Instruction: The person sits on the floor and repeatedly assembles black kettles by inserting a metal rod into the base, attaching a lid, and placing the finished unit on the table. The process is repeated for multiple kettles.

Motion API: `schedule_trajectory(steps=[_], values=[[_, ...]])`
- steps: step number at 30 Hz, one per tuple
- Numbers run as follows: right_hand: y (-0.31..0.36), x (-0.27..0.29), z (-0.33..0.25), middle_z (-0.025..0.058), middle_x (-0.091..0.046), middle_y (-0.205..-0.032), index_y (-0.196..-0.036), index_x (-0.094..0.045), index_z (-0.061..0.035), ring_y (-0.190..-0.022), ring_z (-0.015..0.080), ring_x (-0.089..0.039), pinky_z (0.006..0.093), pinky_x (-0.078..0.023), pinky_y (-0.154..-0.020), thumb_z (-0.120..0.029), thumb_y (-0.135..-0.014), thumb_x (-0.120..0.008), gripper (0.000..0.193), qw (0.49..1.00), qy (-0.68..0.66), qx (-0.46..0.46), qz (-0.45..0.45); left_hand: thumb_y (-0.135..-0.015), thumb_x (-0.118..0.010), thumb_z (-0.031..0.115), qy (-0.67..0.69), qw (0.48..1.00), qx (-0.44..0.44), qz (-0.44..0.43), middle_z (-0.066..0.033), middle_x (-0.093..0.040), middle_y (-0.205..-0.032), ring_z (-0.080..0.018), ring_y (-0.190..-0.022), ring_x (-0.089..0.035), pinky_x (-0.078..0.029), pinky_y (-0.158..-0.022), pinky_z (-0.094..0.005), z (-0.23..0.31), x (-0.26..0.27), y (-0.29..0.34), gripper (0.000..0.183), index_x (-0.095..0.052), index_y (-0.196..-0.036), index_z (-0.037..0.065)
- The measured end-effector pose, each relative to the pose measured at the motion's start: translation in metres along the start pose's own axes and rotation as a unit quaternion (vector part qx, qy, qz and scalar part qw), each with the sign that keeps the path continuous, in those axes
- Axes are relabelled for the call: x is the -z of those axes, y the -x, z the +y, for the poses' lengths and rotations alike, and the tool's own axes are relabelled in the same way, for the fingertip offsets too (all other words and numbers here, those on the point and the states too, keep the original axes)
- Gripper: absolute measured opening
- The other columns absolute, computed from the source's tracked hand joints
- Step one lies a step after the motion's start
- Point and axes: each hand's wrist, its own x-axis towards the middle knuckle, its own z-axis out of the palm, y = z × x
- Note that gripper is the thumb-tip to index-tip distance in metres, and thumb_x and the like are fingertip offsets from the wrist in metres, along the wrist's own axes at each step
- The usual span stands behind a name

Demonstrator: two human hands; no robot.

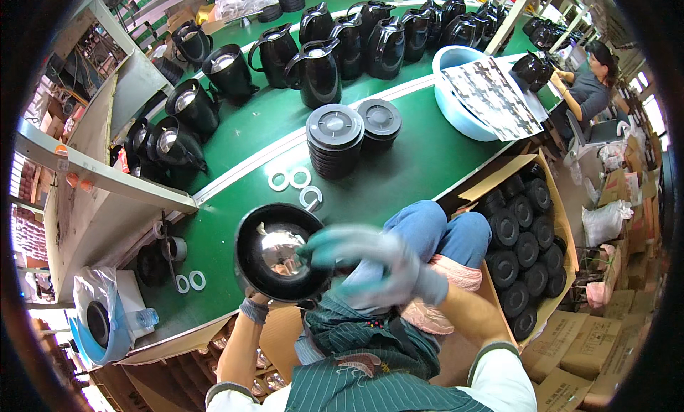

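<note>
A black thermos jug body is tipped with its wide round opening toward me, and a shiny silver liner shows inside. My left hand is closed around its lower side, mostly hidden beneath it. At the opening's right rim is my right hand, in a grey and green glove and smeared by motion; whether it holds anything cannot be made out. Just beyond the jug lie white rings on the green table. Behind them stand two stacks of black round discs.
Several black jugs stand across the table's far side. A light blue basin bears a patterned sheet. At my right, a carton holds black round parts. A co-worker handles a jug farther right. A metal frame borders the left.
</note>
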Motion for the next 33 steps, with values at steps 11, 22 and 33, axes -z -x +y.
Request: schedule_trajectory(steps=[11, 22, 33], values=[[-0.111, 0.064, 0.161, 0.0269, -0.039, -0.158, -0.161, -0.039, -0.0256, -0.144, 0.0469, -0.038, 0.0657, -0.033, -0.115, -0.065, -0.069, -0.083, 0.109, 0.810, 0.516, -0.253, 0.116, -0.101, -0.069, 0.026, 0.253, 0.967, 0.028, -0.010, -0.0113, -0.051, -0.156, -0.0272, -0.143, -0.048, -0.037, -0.124, -0.0433, -0.026, 0.013, 0.021, 0.068, -0.038, -0.158, 0.007], [0.020, 0.003, 0.024, 0.0280, -0.037, -0.157, -0.155, -0.051, -0.0117, -0.142, 0.0477, -0.041, 0.0555, -0.032, -0.119, -0.075, -0.067, -0.082, 0.113, 0.979, 0.190, 0.001, 0.069, -0.110, -0.050, 0.031, 0.165, 0.978, 0.091, -0.091, -0.0155, -0.041, -0.163, -0.0297, -0.148, -0.044, -0.037, -0.124, -0.0472, -0.011, -0.038, -0.013, 0.060, -0.032, -0.163, 0.008], [0.076, -0.007, -0.013, 0.0275, -0.033, -0.160, -0.151, -0.057, -0.0153, -0.146, 0.0481, -0.036, 0.0572, -0.031, -0.121, -0.064, -0.056, -0.093, 0.112, 0.982, 0.161, 0.006, 0.103, -0.101, -0.066, 0.015, -0.046, 0.972, 0.086, -0.214, -0.0165, -0.047, -0.159, -0.0276, -0.139, -0.053, -0.044, -0.120, -0.0449, 0.037, -0.086, -0.011, 0.064, -0.039, -0.158, 0.006]])
